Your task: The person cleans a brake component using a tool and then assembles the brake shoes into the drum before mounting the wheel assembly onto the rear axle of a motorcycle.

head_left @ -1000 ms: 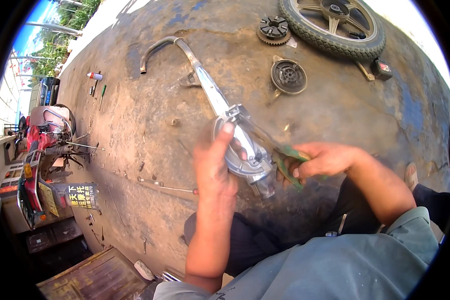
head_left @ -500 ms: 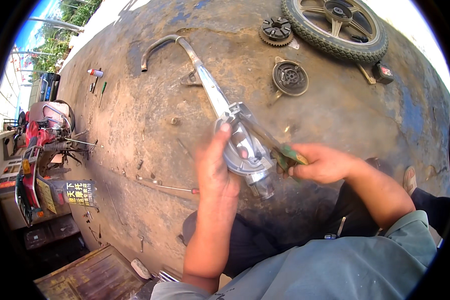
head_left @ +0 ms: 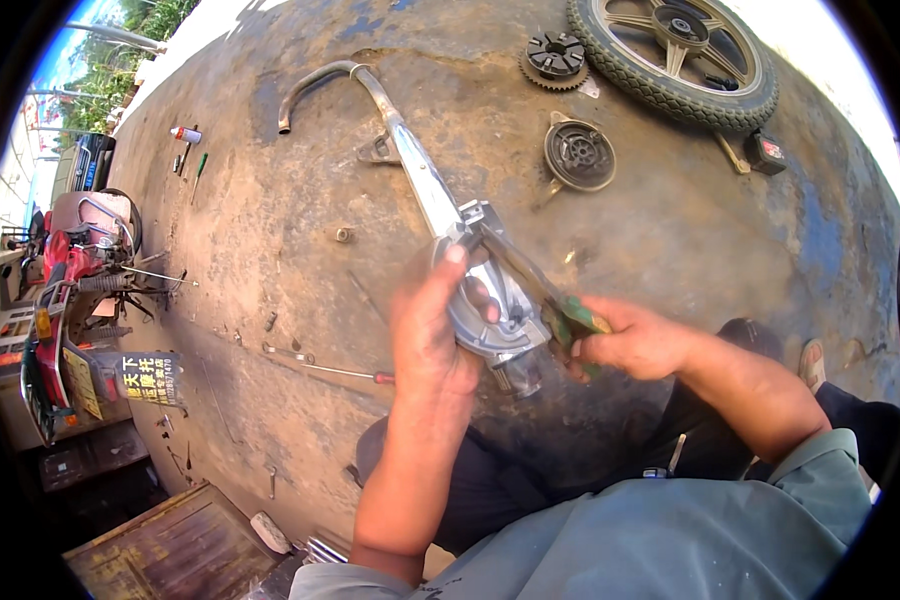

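My left hand [head_left: 430, 335] is wrapped round a silver cast-metal part [head_left: 505, 325], its thumb on top and fingertips showing through an opening. In my right hand [head_left: 638, 338] are pliers with worn green handles [head_left: 582, 314], held against the casting's right side. Their dark metal end runs along that edge; what the jaws grip, if anything, I cannot make out. Beyond the casting a chrome exhaust pipe [head_left: 420, 172] with a curved front end lies on the ground. The casting hides its near end.
A spoked wheel with tyre [head_left: 670, 105], a toothed sprocket hub [head_left: 553, 62] and a round brake plate [head_left: 580, 155] lie far right. A red-handled screwdriver [head_left: 355, 374] is near my left forearm. A red motorcycle [head_left: 70, 270] stands left, with a wooden cabinet [head_left: 175, 550] below it.
Both hands keep their grip on the casting and the pliers, with only slight movement. The floor objects on the left shift a little in view as my head moves.
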`<state>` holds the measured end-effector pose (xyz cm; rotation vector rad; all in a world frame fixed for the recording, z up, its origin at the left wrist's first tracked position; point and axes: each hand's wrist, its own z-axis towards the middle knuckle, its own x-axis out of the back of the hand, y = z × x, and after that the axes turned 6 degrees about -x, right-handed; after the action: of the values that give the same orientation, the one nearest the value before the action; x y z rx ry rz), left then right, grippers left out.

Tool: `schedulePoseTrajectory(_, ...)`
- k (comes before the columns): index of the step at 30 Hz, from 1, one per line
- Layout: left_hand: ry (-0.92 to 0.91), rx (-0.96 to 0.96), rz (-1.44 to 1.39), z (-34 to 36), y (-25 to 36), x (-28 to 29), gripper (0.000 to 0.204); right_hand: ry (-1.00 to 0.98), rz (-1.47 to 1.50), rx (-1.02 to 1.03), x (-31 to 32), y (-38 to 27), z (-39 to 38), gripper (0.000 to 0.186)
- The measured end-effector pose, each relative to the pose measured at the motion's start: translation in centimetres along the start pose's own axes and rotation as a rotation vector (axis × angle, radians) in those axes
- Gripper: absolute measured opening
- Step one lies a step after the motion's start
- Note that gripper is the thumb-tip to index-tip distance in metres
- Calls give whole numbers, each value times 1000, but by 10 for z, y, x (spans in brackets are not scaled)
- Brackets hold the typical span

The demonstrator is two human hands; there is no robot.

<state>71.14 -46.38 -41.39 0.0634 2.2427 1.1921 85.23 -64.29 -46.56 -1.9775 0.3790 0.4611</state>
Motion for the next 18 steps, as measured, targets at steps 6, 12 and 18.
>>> schedulePoseTrajectory(6,-17,-42,30,0,0,-2,36,75,-112,-43,2,-2,-1,28)
schedulePoseTrajectory(12,4,-89,50,3,1,3,38,167,-479,108,5,-5,3,45)
schedulePoseTrajectory(18,60,-134,100,8,0,4,37,146,-661,-44,-8,-32,-4,50)
